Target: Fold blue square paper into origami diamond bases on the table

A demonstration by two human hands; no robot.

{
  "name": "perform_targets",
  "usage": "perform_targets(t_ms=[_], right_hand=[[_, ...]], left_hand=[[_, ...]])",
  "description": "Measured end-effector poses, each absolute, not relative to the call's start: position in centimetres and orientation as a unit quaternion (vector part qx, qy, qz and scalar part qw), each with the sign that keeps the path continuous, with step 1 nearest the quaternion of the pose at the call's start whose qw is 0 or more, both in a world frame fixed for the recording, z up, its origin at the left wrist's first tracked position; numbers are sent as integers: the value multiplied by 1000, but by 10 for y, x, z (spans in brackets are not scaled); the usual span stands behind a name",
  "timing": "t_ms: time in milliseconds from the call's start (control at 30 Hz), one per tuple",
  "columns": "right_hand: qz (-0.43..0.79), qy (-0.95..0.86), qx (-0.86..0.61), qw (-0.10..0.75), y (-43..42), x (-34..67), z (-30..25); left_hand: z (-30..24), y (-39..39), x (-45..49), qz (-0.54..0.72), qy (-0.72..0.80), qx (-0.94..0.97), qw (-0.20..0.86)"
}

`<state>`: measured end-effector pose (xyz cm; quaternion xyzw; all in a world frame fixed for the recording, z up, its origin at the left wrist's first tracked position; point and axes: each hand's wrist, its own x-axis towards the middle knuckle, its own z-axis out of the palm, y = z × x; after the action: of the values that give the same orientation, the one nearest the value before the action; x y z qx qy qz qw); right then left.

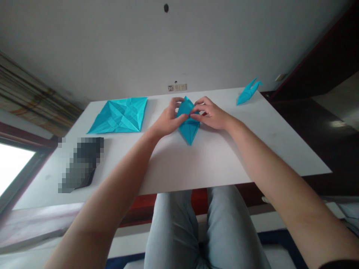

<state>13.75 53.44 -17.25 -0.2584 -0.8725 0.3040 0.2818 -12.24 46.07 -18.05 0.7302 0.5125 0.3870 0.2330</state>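
A folded blue origami paper (pixel 189 131), diamond-shaped with crease lines, lies on the white table in front of me. My left hand (pixel 169 116) grips its left side, with the thumb on top and the fingers curled round the upper left edge. From the other side, my right hand (pixel 211 113) pinches the paper near its middle right between thumb and fingers. Part of the paper's upper right side is hidden by the right fingers.
Left on the white table (pixel 213 160) lies a creased blue sheet (pixel 123 115), spread flat. A blue paper crane (pixel 249 92) stands near the back right corner. At the front left is a dark object, pixelated (pixel 84 164). Wall sockets (pixel 177 87) sit behind the table.
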Motion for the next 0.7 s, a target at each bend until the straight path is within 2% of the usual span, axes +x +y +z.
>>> perform_targets(t_ms=[167, 400, 700], right_hand=[[280, -891, -272, 231, 531, 135, -177], [255, -905, -290, 178, 526, 134, -178], [246, -908, -290, 177, 527, 135, -181]], left_hand=[[-174, 466, -126, 434, 565, 648, 270], [-167, 467, -133, 393, 576, 666, 263], [-170, 469, -138, 379, 563, 669, 302]])
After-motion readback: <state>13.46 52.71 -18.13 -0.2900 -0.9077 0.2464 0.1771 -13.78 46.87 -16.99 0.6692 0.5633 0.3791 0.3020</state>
